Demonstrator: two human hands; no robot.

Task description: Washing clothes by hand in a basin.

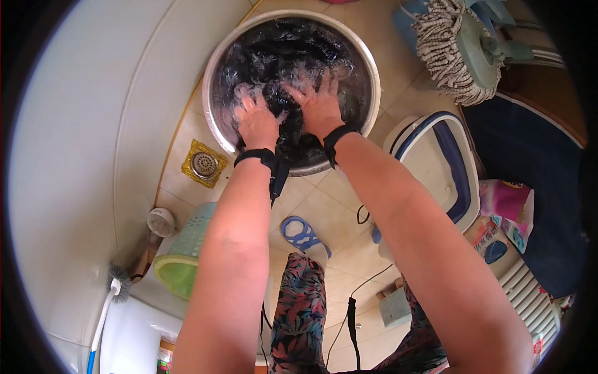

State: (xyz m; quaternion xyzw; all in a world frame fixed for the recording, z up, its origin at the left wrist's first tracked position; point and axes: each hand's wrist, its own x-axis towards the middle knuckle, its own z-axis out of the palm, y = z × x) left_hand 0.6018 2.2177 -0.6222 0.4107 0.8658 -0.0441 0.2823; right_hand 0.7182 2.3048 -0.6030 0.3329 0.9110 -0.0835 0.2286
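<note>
A large round metal basin (373,89) stands on the tiled floor, holding water and dark cloth (289,51). Both hands are in it, wet, with splashes around the fingers. My left hand (257,119) is at the left of the basin, palm down and fingers spread on the dark cloth and water. To its right, my right hand (320,105) lies palm down too, with its fingers spread and their tips partly hidden by splashing water. Neither hand is seen gripping the cloth. Each wrist wears a black strap.
A floor drain (204,165) lies left of the basin, and a green basket (180,262) below it. On the right are a white and blue collapsible tub (472,173), a string mop (439,56) and plastic packets (507,201). A dangling cable (352,322) hangs near my legs.
</note>
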